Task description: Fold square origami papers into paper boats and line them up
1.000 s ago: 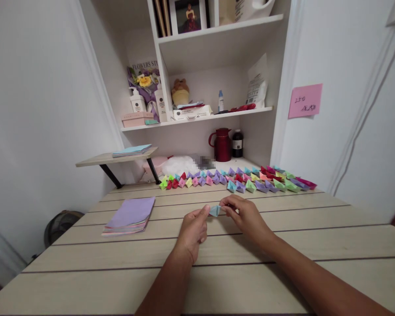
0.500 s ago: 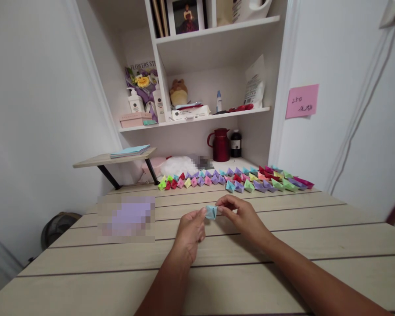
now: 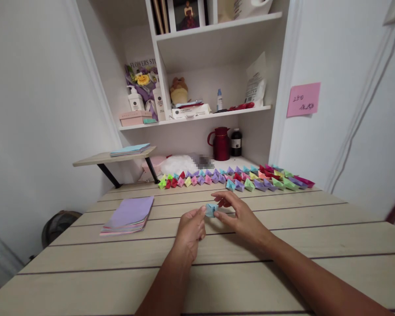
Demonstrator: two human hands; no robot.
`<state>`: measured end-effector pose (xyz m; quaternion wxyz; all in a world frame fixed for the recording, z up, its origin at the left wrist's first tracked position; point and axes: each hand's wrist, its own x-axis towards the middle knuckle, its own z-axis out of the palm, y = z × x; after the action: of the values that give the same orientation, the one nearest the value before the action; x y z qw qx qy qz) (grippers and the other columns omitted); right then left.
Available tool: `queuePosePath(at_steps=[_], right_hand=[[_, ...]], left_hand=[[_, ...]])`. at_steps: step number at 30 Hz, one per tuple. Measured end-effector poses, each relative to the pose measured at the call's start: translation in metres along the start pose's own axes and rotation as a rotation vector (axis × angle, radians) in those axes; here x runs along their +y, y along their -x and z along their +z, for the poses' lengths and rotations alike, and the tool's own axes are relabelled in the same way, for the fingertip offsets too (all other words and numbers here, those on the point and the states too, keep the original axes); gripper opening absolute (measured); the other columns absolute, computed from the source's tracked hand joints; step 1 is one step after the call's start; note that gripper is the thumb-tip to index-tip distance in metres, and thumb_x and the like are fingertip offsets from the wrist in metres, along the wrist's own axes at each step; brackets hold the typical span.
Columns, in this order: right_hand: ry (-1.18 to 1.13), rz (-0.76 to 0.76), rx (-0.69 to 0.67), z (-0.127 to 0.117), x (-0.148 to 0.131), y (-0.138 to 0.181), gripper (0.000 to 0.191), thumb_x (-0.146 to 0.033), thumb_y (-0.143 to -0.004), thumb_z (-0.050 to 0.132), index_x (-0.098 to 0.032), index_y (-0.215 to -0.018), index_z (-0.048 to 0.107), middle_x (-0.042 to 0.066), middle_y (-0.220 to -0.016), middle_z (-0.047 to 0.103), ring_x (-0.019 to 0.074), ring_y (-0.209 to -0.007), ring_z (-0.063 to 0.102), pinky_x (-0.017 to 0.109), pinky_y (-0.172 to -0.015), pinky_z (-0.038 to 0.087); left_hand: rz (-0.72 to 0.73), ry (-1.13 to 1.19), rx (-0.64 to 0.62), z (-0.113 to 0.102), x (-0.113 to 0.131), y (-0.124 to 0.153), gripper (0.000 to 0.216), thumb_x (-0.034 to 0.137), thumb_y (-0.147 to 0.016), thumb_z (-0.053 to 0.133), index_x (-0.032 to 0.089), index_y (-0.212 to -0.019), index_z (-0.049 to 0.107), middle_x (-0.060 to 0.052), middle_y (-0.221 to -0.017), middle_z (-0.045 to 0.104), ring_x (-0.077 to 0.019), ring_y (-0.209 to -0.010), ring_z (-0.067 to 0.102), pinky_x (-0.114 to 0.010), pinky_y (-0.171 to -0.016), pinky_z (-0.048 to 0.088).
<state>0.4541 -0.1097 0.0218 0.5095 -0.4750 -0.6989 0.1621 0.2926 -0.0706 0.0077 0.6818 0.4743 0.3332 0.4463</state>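
Observation:
A small folded piece of light-blue paper [image 3: 211, 210] is held above the middle of the table. My left hand [image 3: 190, 230] pinches its left edge between thumb and bent fingers. At the paper's right side is my right hand [image 3: 238, 216], its thumb and fingers spread apart. The right thumb lies close to the paper's edge; I cannot tell whether it touches. Beyond my hands stand rows of small folded paper boats [image 3: 249, 184] in many colours.
A stack of square coloured paper [image 3: 131, 213], purple on top, lies on the slatted table [image 3: 118, 270] at left. Behind it stands a small raised shelf [image 3: 98, 160] carrying light-blue sheets [image 3: 131, 150]. A red jug [image 3: 221, 144] and a dark bottle [image 3: 236, 142] stand at the back.
My right fingers have parted from the paper and spread, with the thumb dropping slightly lower. My left hand keeps its pinch in nearly the same place.

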Motion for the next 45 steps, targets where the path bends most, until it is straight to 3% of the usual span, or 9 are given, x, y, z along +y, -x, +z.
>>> queuePosePath(at_steps=[12,18,24,27,37,41,43,45], right_hand=[[-0.011,-0.006,-0.016,0.003,-0.001,0.000,0.040,-0.018,-0.077,0.055,-0.025,-0.117,0.057,0.004,-0.101,0.062,0.0215,-0.093,0.059,0.035,-0.085,0.046],[-0.010,0.037,-0.028,0.002,-0.003,0.000,0.038,-0.018,-0.077,0.054,-0.024,-0.115,0.056,0.004,-0.098,0.064,0.0205,-0.087,0.060,0.030,-0.073,0.046],[0.031,0.037,0.018,0.005,-0.002,-0.001,0.014,-0.016,-0.075,0.053,-0.022,-0.087,0.056,0.001,-0.084,0.062,0.0178,-0.077,0.058,0.027,-0.065,0.044],[0.044,0.027,0.030,0.006,0.000,-0.002,0.009,-0.016,-0.075,0.053,-0.021,-0.082,0.055,0.000,-0.079,0.060,0.0168,-0.073,0.058,0.027,-0.065,0.043],[0.201,-0.062,0.046,0.001,0.004,-0.003,0.007,-0.015,-0.076,0.055,-0.021,-0.078,0.058,0.001,-0.083,0.059,0.0165,-0.076,0.058,0.028,-0.070,0.043],[0.393,-0.004,0.075,-0.001,0.004,-0.004,0.005,-0.017,-0.077,0.055,-0.021,-0.078,0.058,0.001,-0.084,0.060,0.0160,-0.074,0.058,0.027,-0.071,0.041],[0.482,0.036,0.083,-0.002,0.006,-0.004,0.006,-0.017,-0.077,0.055,-0.021,-0.078,0.059,0.001,-0.085,0.061,0.0158,-0.074,0.058,0.027,-0.070,0.040],[0.521,0.064,0.079,-0.002,0.009,-0.004,0.006,-0.018,-0.077,0.055,-0.020,-0.079,0.060,0.001,-0.087,0.062,0.0156,-0.074,0.058,0.026,-0.068,0.038]], left_hand=[[0.006,-0.032,0.000,0.004,-0.002,0.000,0.046,0.055,-0.059,0.078,0.017,-0.067,0.054,0.014,-0.039,0.025,-0.0015,-0.034,0.015,-0.020,-0.038,0.013],[0.006,-0.040,-0.014,0.003,-0.002,-0.001,0.046,0.055,-0.061,0.078,0.017,-0.068,0.053,0.014,-0.039,0.024,-0.0015,-0.034,0.014,-0.020,-0.038,0.013],[0.009,-0.064,-0.017,0.004,-0.003,-0.001,0.045,0.055,-0.061,0.077,0.016,-0.069,0.054,0.014,-0.039,0.025,-0.0016,-0.034,0.015,-0.020,-0.038,0.014],[0.013,-0.074,-0.019,0.003,-0.003,-0.001,0.046,0.056,-0.062,0.076,0.018,-0.067,0.051,0.015,-0.039,0.023,-0.0018,-0.034,0.013,-0.019,-0.038,0.014],[0.097,-0.218,0.038,0.005,-0.005,-0.002,0.042,0.059,-0.078,0.057,0.019,-0.070,0.048,0.012,-0.047,0.027,-0.0047,-0.038,0.019,-0.020,-0.041,0.022],[0.229,-0.348,0.171,0.004,-0.012,-0.006,0.026,0.043,-0.084,0.055,0.018,-0.079,0.054,0.005,-0.062,0.043,-0.0083,-0.050,0.039,-0.021,-0.051,0.036],[0.300,-0.413,0.230,0.004,-0.015,-0.008,0.015,0.031,-0.080,0.062,0.019,-0.087,0.057,0.000,-0.081,0.051,-0.0114,-0.067,0.050,-0.024,-0.065,0.043],[0.381,-0.519,0.255,0.005,-0.017,-0.009,0.021,0.019,-0.073,0.066,0.022,-0.093,0.061,-0.003,-0.100,0.050,-0.0155,-0.088,0.053,-0.028,-0.082,0.044]])
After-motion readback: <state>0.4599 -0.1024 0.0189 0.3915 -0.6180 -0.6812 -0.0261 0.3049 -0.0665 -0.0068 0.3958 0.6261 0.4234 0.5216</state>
